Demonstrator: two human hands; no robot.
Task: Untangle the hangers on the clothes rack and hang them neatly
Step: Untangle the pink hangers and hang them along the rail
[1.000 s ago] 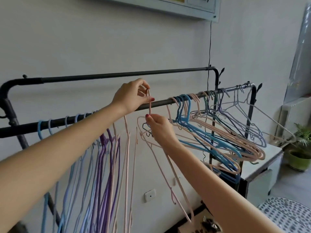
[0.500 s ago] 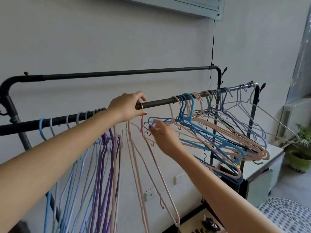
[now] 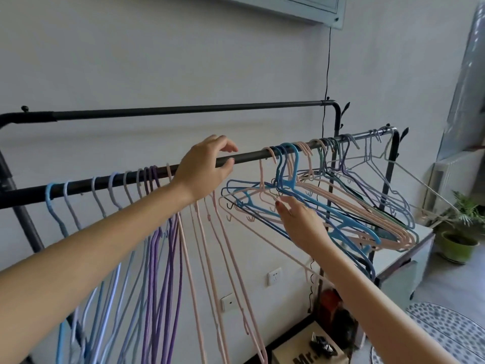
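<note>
Both bare forearms reach forward and up. The left hand (image 3: 203,170) is raised higher, fingers loosely curled and spread. The right hand (image 3: 301,223) sits lower, fingers extended, gripping nothing.

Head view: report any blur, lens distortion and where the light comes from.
Head view: wide-angle bend curves the front rail; the neatly hung hangers at lower left smear with blur; the tangled hangers stay sharper; soft daylight seems to enter from the right, no harsh glare.

Soft daylight from the right (wide-angle bending at edges), slight motion blur.
</note>
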